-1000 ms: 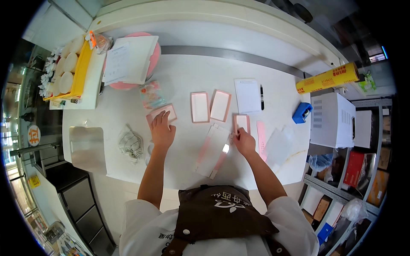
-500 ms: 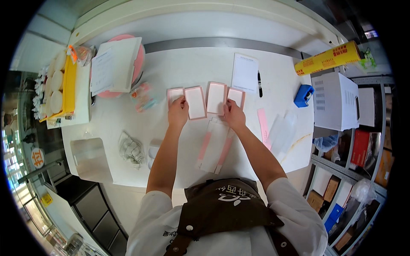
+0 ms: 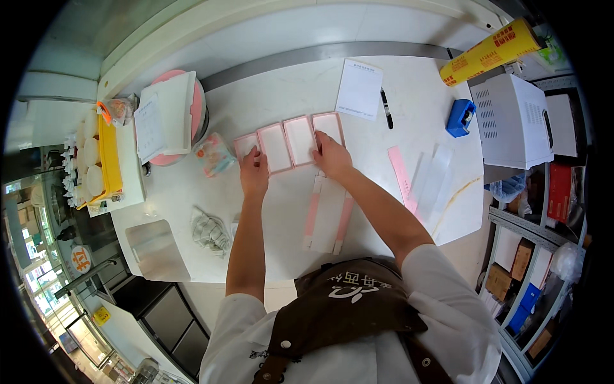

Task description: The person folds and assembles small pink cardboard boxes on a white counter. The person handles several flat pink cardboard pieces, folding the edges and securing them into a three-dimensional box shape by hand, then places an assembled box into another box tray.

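Note:
Several shallow pink-rimmed white boxes stand side by side in a slanting row on the white table. At the row's left end is one box (image 3: 245, 142), and my left hand (image 3: 254, 173) has its fingers curled at that box's near edge. My right hand (image 3: 334, 157) grips the near left corner of the rightmost box (image 3: 329, 127), its thumb against the neighbouring box (image 3: 298, 137). The other middle box (image 3: 274, 148) touches its neighbours. A clear sleeve with pink bands (image 3: 330, 214) lies flat just below my right hand.
A paper pad (image 3: 359, 89), a black pen (image 3: 386, 109) and a blue tape dispenser (image 3: 460, 118) lie beyond at right. A pink strip (image 3: 401, 176) and clear film (image 3: 433, 179) are nearer. At left are a plastic packet (image 3: 215, 155), a crumpled cloth (image 3: 210, 232) and a sink (image 3: 157, 249).
The boxes, earlier in two separated pairs, now sit in one joined row. My right hand has moved slightly left and up with its boxes. The whole view has also turned a little.

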